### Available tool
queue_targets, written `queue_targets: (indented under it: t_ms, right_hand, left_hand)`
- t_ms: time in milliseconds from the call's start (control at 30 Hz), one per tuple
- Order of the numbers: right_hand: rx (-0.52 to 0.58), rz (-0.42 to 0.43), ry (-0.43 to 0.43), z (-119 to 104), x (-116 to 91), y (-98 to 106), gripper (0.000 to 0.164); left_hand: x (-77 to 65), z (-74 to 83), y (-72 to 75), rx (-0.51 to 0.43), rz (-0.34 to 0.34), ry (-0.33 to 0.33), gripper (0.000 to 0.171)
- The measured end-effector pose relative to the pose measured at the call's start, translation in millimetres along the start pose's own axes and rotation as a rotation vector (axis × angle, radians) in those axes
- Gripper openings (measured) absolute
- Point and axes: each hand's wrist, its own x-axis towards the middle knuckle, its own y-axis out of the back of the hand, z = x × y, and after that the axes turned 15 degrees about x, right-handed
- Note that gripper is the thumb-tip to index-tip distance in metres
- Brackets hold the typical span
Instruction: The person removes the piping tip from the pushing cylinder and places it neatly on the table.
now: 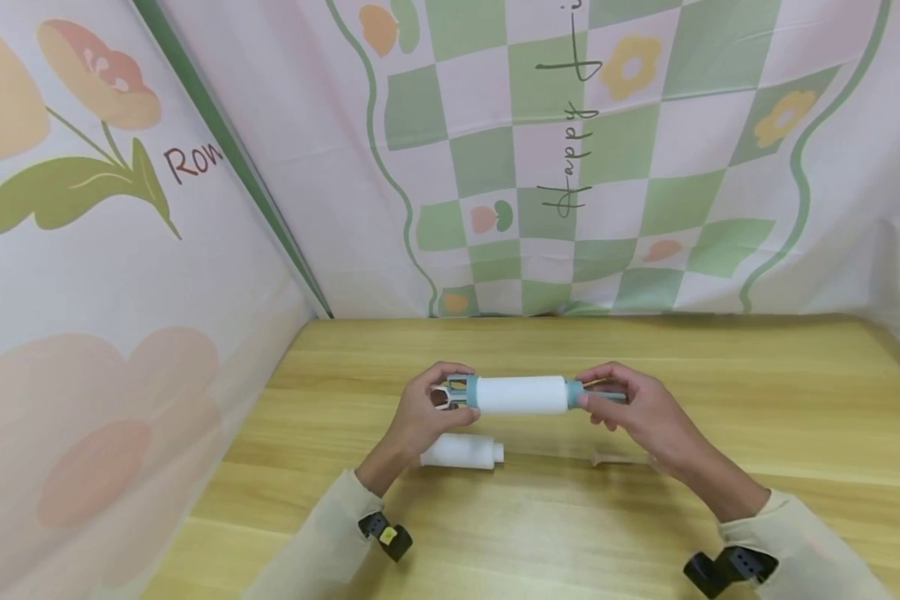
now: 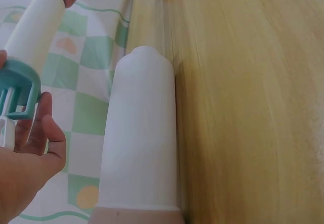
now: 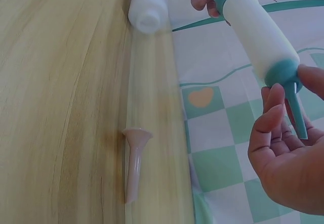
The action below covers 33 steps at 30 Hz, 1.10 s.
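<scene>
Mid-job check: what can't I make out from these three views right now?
Head: the left end of the loose bottle, behind the left hand.
Head: the narrow end of the pink funnel, behind the right hand.
Left wrist: the bottle's pink base, cut off by the bottom edge.
Left wrist: the tip of the teal nozzle, cut off by the top edge.
All views: the inside of the held cylinder, hidden by its opaque white wall.

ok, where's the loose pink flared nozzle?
Head view: the pink flared nozzle lies on the wooden tabletop, right of the white bottle lying there, just below the right hand in the image.
</scene>
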Motion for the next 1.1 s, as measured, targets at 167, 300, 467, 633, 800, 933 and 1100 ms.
queue_targets:
  t_ms: [167,300,467,633,800,933,1100]
  right_hand:
    - [0.023,-0.022,0.023,1.2,-1.1,0.8,0.040]
    - [0.040,-0.034,0.027,0.9,-1.6,0.4,0.041]
    - [0.057,-0.050,0.027,0.6,-1.9,-0.5,0.045]
    - [0.014,-0.014,0.010,-0.4,-3.2,-0.3,0.044]
    - [0.016,0.028,-0.041,-0.8,-1.6,-1.4,0.048]
    - [0.044,0.032,-0.080,0.4,0.3,-4.9,0.052]
    - [0.042,0.071,-0.080,1.6,-0.2,-8.1,0.053]
  left_hand:
    - [0.1,-0.2,0.2,-0.001,0.001,0.001,0.047]
    - [-0.5,-1.7,1.1,0.001,-0.002,0.000,0.047]
    - [-1.3,-3.1,0.9,-0.007,0.003,-0.007,0.047]
    - [-0.7,-3.8,-1.0,-0.015,0.000,-0.010,0.047]
    - [-0.6,-2.1,-1.5,-0.019,0.000,-0.012,0.047]
    - [-1.8,-1.6,-0.3,-0.017,0.005,-0.005,0.047]
    - [-2.1,-2.3,-0.1,-0.012,0.004,0.001,0.047]
